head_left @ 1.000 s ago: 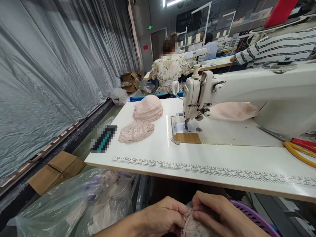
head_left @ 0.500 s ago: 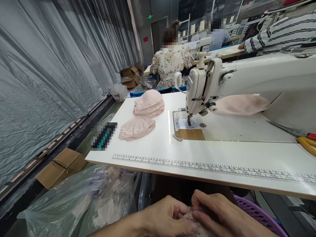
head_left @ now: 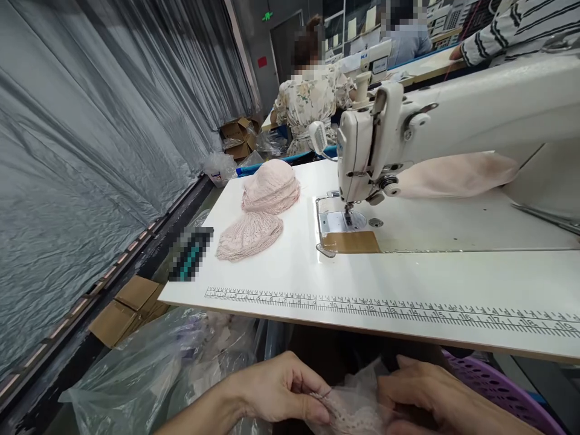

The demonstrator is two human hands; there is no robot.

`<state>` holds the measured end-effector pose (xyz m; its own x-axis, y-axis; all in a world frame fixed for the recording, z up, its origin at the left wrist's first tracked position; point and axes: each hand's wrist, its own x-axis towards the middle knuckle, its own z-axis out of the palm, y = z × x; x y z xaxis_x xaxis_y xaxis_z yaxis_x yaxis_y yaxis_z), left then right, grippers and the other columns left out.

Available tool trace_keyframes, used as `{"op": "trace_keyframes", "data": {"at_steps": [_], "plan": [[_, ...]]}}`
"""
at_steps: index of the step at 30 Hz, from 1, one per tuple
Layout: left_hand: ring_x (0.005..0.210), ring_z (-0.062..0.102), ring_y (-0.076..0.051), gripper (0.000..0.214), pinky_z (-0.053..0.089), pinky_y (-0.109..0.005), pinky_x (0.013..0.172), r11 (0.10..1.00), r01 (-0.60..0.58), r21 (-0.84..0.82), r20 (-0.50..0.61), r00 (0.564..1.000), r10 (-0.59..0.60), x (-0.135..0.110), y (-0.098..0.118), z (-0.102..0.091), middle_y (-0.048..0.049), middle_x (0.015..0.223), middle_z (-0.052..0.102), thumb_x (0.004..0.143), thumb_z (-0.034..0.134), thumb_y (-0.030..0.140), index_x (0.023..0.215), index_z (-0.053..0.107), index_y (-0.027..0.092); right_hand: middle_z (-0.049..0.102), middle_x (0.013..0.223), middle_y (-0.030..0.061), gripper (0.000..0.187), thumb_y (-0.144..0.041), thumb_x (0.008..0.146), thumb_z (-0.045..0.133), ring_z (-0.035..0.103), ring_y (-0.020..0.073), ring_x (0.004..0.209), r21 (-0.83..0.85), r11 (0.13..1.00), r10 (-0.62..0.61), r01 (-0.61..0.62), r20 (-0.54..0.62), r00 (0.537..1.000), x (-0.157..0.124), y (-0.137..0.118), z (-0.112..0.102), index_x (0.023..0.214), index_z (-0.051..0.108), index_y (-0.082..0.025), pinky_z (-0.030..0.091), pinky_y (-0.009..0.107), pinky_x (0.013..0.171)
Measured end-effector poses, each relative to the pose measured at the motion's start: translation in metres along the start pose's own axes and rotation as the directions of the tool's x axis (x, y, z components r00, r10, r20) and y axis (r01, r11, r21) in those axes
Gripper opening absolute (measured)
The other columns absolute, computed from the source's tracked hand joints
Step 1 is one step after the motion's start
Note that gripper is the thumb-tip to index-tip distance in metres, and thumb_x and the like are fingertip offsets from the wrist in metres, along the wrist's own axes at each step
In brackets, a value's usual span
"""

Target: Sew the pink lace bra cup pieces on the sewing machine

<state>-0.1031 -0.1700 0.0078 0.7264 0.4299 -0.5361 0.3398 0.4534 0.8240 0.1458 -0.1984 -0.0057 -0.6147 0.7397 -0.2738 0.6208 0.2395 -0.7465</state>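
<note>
Your left hand [head_left: 283,389] pinches seemingly unfinished lace [head_left: 351,418] before the bench's near edge [head_left: 290,318]; can't tell if right hand [head_left: 435,393] grips

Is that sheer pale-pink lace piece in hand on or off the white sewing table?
Off: the left hand pinches the lace piece in front of the white sewing table.

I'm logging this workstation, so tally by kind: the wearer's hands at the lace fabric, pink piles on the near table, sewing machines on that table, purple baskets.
Wearer's hands at the lace fabric: 2 (left hand, right hand)
Pink piles: 2 (rear pile, front pile)
Sewing machine: 1
Purple basket: 1
Total: 6
</note>
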Motion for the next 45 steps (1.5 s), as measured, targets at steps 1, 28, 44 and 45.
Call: {"op": "trace_keyframes", "data": {"at_steps": [1, 28, 44, 45], "plan": [[0.084, 0.066, -0.019, 0.051, 0.048, -0.031, 0.085, 1.000, 0.009, 0.017, 0.020, 1.000, -0.009, 0.001, 0.002, -0.001, -0.0071, 0.091, 0.071, 0.071, 0.070, 0.056, 0.103, 0.071, 0.016, 0.062, 0.077, -0.0056, 0.013, -0.026, 0.084, 0.059, 0.060, 0.0142, 0.077, 0.015, 0.999, -0.038, 0.038, -0.008, 0.999, -0.001, 0.001, -0.001, 0.071, 0.056, -0.026, 0.046, 0.023, 0.069], [0.055, 0.051, -0.008, 0.049, 0.045, -0.020, 0.060, 0.981, 0.183, 0.065, -0.134, 0.976, -0.173, 0.029, -0.007, 0.006, 0.0017, 0.061, 0.062, 0.050, 0.081, 0.054, 0.077, 0.074, 0.013, 0.058, 0.080, 0.0011, 0.016, -0.029, 0.086, 0.049, 0.055, 0.0190, 0.081, 0.271, 0.962, 0.000, -0.039, 0.144, 0.990, 0.017, 0.013, -0.003, 0.080, 0.062, -0.021, 0.041, 0.029, 0.070], [0.048, 0.035, -0.004, 0.043, 0.027, -0.015, 0.043, 0.983, 0.063, 0.171, -0.073, 0.996, -0.051, 0.008, -0.016, -0.010, 0.0051, 0.053, 0.048, 0.062, 0.077, 0.051, 0.068, 0.067, 0.010, 0.053, 0.108, 0.0001, 0.028, -0.036, 0.079, 0.068, 0.049, 0.0180, 0.105, 0.546, 0.808, -0.134, 0.222, -0.196, 0.971, 0.013, 0.029, 0.037, 0.102, 0.053, -0.029, 0.038, 0.029, 0.092], [0.047, 0.034, -0.003, 0.043, 0.026, -0.015, 0.042, 0.985, 0.069, 0.160, -0.083, 0.995, -0.057, 0.007, -0.016, -0.011, 0.0057, 0.051, 0.046, 0.061, 0.078, 0.051, 0.067, 0.066, 0.010, 0.053, 0.105, -0.0003, 0.029, -0.036, 0.077, 0.070, 0.049, 0.0181, 0.103, 0.564, 0.795, -0.148, 0.221, -0.173, 0.974, 0.018, 0.027, 0.037, 0.100, 0.054, -0.028, 0.039, 0.029, 0.090]]}}
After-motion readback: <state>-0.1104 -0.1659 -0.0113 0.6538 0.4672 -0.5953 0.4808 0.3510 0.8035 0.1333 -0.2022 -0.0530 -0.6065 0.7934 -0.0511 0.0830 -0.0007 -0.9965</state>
